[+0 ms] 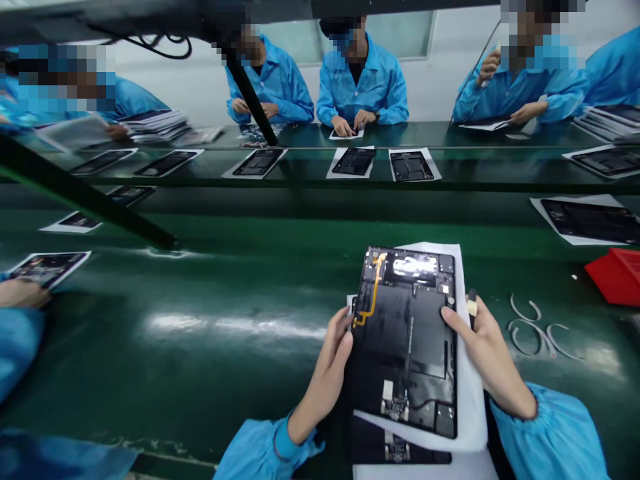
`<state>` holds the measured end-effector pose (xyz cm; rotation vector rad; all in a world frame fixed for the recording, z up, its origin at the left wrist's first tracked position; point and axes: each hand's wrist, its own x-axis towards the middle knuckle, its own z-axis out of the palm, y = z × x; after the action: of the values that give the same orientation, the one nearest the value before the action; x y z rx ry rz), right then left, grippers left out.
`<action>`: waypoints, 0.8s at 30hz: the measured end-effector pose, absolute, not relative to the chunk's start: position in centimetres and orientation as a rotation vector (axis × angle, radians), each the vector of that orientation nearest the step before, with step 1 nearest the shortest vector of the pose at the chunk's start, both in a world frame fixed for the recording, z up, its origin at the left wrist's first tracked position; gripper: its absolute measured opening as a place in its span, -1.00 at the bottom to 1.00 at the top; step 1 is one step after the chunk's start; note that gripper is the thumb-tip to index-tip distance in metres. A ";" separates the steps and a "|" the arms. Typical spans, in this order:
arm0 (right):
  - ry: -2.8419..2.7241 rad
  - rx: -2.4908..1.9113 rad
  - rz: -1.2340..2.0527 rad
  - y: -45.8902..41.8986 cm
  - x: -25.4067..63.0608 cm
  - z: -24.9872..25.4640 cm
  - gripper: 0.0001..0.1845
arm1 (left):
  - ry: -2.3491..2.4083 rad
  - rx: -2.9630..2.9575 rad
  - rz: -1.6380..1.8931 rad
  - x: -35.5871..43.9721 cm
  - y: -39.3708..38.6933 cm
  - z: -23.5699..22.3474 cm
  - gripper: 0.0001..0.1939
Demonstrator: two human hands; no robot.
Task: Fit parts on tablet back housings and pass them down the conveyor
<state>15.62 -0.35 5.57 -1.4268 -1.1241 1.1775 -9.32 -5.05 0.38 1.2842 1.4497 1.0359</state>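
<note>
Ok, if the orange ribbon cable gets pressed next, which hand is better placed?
Probably the left hand: it is at the left edge of the open device, close to the orange ribbon cable. The right hand holds the opposite edge, farther away.

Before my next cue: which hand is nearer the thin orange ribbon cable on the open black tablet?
Left: the left hand is at the left edge of the tablet, close to the cable; the right hand is farther, at the right edge.

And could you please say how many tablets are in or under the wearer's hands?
2: an opened tablet between the left hand and right hand, a lower tablet partly covered beneath; more may be hidden.
</note>
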 end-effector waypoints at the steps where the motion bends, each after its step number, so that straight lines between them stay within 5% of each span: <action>1: -1.081 -1.398 1.183 0.1 15.5 5.8 -0.57 | 1.423 1.208 1.005 -9.2 -5.0 0.6 -0.52; 7: -0.948 -1.320 1.207 1.9 15.3 4.6 -0.55 | 1.210 0.904 0.860 -8.6 -3.7 1.1 -0.41; 13: -1.189 -1.410 0.948 2.6 16.9 2.7 -0.64 | 1.583 0.886 1.006 -10.1 -1.1 -0.2 -0.56; 24: -1.361 -1.606 0.727 3.5 18.2 0.2 -0.58 | 1.753 1.022 1.285 -16.2 20.4 0.2 -0.70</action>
<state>18.19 3.47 0.21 -1.6059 -1.3614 0.7273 -16.18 20.42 0.19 1.0216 1.7529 1.2846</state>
